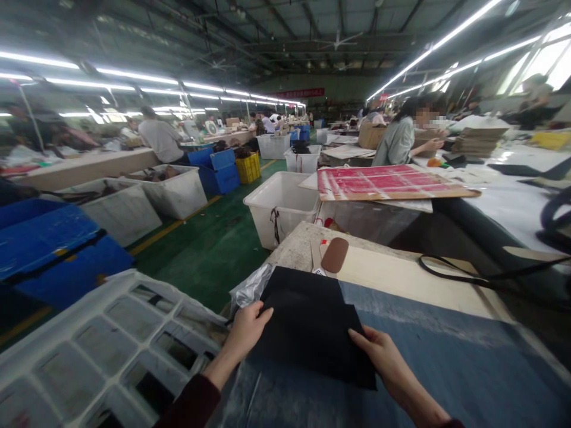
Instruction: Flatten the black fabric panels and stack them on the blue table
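Note:
A flat black sheet (307, 327), perhaps leather or fabric, spans the space between my hands above the blue-grey work surface (428, 345). Its left edge is pinched by my left hand (248, 326), thumb on top and the other fingers mostly underneath. At the right edge my right hand (379, 351) grips it the same way. The outline has a step at the upper right, and I cannot tell whether it is one piece or two overlapping. Just beyond it lies a brown rounded piece (335, 255).
A white compartmented tray (129, 333) stands at the lower left. White bins (281, 202) and blue crates (57, 244) line the green floor. A red-topped board (392, 181) lies behind my table. A person (397, 139) sits at the right-hand table; a black strap (455, 270) curls nearby.

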### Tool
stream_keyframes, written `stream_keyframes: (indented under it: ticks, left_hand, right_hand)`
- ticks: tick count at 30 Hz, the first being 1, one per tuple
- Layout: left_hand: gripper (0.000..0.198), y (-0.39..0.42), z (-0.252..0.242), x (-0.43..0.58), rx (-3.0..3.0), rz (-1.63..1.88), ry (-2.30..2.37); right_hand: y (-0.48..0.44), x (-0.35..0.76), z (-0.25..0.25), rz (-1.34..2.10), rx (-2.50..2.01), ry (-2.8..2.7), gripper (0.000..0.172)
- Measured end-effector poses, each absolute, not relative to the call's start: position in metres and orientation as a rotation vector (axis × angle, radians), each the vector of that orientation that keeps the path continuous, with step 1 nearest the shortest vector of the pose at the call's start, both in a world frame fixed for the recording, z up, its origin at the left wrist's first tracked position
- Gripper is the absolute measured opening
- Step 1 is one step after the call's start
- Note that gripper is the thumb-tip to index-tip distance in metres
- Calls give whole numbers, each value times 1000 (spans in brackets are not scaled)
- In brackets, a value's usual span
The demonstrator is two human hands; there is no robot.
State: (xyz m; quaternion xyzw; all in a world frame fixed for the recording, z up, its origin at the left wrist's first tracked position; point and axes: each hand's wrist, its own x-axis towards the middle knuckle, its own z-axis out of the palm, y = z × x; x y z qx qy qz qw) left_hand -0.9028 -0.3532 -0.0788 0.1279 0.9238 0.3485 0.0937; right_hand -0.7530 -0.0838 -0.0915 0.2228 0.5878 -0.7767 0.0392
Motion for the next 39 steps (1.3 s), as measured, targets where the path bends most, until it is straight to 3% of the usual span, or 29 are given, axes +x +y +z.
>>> stream_keyframes:
  ticks: [6,14,26,39]
  left_hand:
    - [23,-344,-96,-944,352,742,2852]
    - [24,-345,-112,-952,283,586,2907]
    - [24,-350,-116,-960,219,611,2918]
    - [26,-347,-116,-964,244,595,2868]
  right_hand:
    - [-72,-806,-123,-1871,870,2280,37]
    - [-67,-805,-146,-1633,911,2520,35]
    - [-69,-803,-153,-1642,903,2440,42]
    - [-69,-804,-149,-1637,980,2459,32]
